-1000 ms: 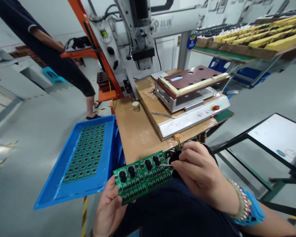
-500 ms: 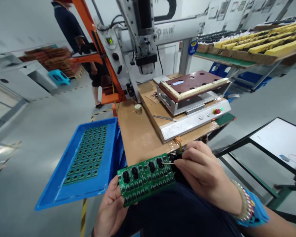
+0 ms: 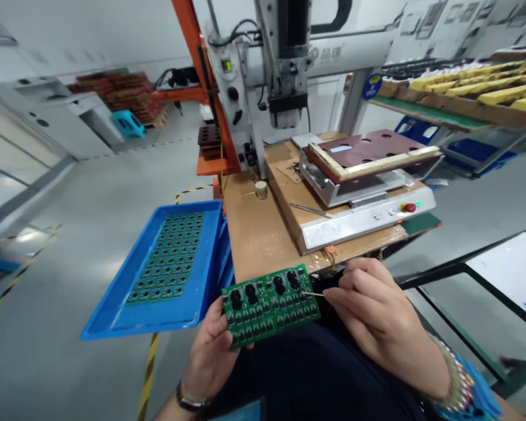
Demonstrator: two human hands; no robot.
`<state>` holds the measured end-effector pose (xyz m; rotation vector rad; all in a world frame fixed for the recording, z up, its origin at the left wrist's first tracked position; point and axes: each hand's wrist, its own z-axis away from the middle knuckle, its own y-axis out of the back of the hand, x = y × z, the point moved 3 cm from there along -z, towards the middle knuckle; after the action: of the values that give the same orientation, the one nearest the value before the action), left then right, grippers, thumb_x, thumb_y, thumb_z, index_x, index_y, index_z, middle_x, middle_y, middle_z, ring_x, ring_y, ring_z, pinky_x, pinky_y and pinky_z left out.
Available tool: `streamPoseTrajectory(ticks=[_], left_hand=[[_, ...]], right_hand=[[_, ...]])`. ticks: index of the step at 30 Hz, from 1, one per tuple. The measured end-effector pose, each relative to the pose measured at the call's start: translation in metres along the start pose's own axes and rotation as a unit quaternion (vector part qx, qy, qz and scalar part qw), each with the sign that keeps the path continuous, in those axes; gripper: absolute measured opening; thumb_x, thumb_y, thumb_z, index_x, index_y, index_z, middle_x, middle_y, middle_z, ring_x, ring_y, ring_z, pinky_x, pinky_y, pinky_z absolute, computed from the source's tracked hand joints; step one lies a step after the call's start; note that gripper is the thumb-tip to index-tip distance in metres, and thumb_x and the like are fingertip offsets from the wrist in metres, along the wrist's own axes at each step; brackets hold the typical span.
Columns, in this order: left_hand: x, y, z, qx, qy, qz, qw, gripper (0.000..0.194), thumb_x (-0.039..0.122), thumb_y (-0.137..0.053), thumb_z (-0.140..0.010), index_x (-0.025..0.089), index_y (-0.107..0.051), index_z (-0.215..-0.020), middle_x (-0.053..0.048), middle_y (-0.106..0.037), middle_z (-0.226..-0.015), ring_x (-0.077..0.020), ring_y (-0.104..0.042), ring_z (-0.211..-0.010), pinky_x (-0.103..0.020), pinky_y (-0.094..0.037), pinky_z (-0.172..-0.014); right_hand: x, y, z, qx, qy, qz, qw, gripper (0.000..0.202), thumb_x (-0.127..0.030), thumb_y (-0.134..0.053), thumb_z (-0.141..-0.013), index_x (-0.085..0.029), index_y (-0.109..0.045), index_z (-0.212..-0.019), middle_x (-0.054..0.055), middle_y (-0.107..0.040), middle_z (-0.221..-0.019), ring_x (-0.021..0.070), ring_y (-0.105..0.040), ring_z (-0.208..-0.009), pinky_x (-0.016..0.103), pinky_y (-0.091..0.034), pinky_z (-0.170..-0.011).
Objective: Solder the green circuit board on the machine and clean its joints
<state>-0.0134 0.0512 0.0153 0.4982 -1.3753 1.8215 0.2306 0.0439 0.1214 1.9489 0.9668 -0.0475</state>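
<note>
Your left grip (image 3: 208,356) is holding one green circuit board (image 3: 269,310) by its left end; your right grip (image 3: 379,318) is pinching one thin stick (image 3: 314,294) over it. The board is probably feeling light, stiff and fragile, so its edges are offering the safer hold. Four large black parts (image 3: 235,299) are standing on it. Left of your left grip, one blue tray (image 3: 100,326) is carrying many small boards (image 3: 169,257), which I am not counting surely.

Tilted green circuit board (image 3: 269,305), black-studded
</note>
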Motion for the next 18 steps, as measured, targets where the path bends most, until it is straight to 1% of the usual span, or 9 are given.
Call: streamPoseTrajectory(ticks=[2,3,5,7,10,13,15,16,18], left_hand=[[-0.002,0.004,-0.003,-0.032,-0.002,0.017,0.999,0.046,0.023,-0.085,-0.059,0.033,-0.073,-0.103,-0.002,-0.072,-0.081,-0.0167,-0.066,-0.061,-0.024,-0.055,-0.051],[-0.003,0.006,-0.004,-0.038,-0.004,0.025,0.999,0.045,0.022,-0.085,-0.059,0.033,-0.073,-0.101,-0.001,-0.072,-0.079,-0.0168,-0.066,-0.061,-0.024,-0.055,-0.051],[-0.005,0.009,-0.006,-0.037,-0.006,0.041,0.998,0.043,0.02,-0.084,-0.061,0.035,-0.074,-0.1,0.0,-0.073,-0.08,-0.0165,-0.067,-0.064,-0.024,-0.056,-0.053],[-0.006,0.012,-0.006,-0.034,-0.012,0.055,0.998,0.044,0.019,-0.083,-0.062,0.034,-0.073,-0.102,0.0,-0.073,-0.081,-0.0155,-0.067,-0.064,-0.024,-0.056,-0.054],[-0.005,0.016,-0.008,-0.031,-0.022,0.084,0.996,0.043,0.018,-0.083,-0.062,0.033,-0.074,-0.102,0.0,-0.073,-0.081,-0.0148,-0.066,-0.063,-0.024,-0.056,-0.054],[-0.002,0.023,-0.01,-0.025,-0.037,0.109,0.993,0.042,0.017,-0.083,-0.062,0.033,-0.074,-0.1,0.0,-0.073,-0.081,-0.0145,-0.066,-0.063,-0.024,-0.057,-0.053],[0.0,0.03,-0.012,-0.012,-0.05,0.123,0.991,0.042,0.017,-0.084,-0.061,0.032,-0.075,-0.099,0.0,-0.073,-0.078,-0.014,-0.066,-0.062,-0.024,-0.057,-0.053],[0.001,0.034,-0.013,0.003,-0.052,0.131,0.99,0.042,0.017,-0.084,-0.06,0.031,-0.075,-0.098,0.0,-0.073,-0.077,-0.014,-0.066,-0.061,-0.024,-0.057,-0.053],[0.003,0.047,-0.015,0.063,-0.047,0.142,0.987,0.044,0.016,-0.086,-0.055,0.028,-0.075,-0.096,-0.001,-0.073,-0.079,-0.0146,-0.066,-0.061,-0.024,-0.056,-0.052]], right_hand=[[0.001,-0.001,-0.003,0.001,0.003,-0.004,1.0,0.018,0.0,-0.056,-0.08,-0.012,-0.063,-0.092,0.005,-0.053,-0.075,0.0159,-0.046,-0.082,0.035,-0.044,-0.074],[0.002,-0.002,-0.005,0.002,0.001,-0.005,1.0,0.017,-0.001,-0.057,-0.081,-0.013,-0.063,-0.091,0.004,-0.053,-0.075,0.0155,-0.046,-0.081,0.034,-0.044,-0.073],[0.005,-0.003,-0.008,0.008,-0.005,-0.008,1.0,0.015,-0.003,-0.059,-0.081,-0.015,-0.064,-0.09,0.004,-0.052,-0.076,0.0145,-0.047,-0.08,0.031,-0.044,-0.07],[0.012,-0.003,-0.01,0.026,-0.022,-0.02,0.999,0.015,-0.006,-0.061,-0.082,-0.017,-0.065,-0.091,0.004,-0.052,-0.076,0.0134,-0.049,-0.078,0.028,-0.043,-0.066],[0.031,-0.008,-0.015,0.037,-0.087,-0.073,0.993,0.011,-0.013,-0.063,-0.083,-0.021,-0.067,-0.09,0.003,-0.054,-0.076,0.0123,-0.053,-0.073,0.026,-0.044,-0.061],[0.052,-0.018,-0.022,0.023,-0.165,-0.153,0.974,0.009,-0.017,-0.065,-0.082,-0.024,-0.07,-0.083,0.004,-0.061,-0.076,0.0127,-0.058,-0.07,0.024,-0.047,-0.057],[0.061,-0.026,-0.028,0.022,-0.204,-0.187,0.961,0.008,-0.019,-0.066,-0.081,-0.025,-0.071,-0.079,0.005,-0.064,-0.075,0.0132,-0.061,-0.069,0.022,-0.048,-0.057],[0.065,-0.03,-0.029,0.019,-0.225,-0.19,0.955,0.007,-0.022,-0.067,-0.081,-0.025,-0.071,-0.076,0.006,-0.065,-0.076,0.0135,-0.062,-0.069,0.022,-0.049,-0.058],[0.072,-0.038,-0.029,0.009,-0.277,-0.169,0.946,0.008,-0.029,-0.068,-0.08,-0.025,-0.071,-0.074,0.006,-0.067,-0.078,0.0142,-0.064,-0.072,0.023,-0.051,-0.062]])
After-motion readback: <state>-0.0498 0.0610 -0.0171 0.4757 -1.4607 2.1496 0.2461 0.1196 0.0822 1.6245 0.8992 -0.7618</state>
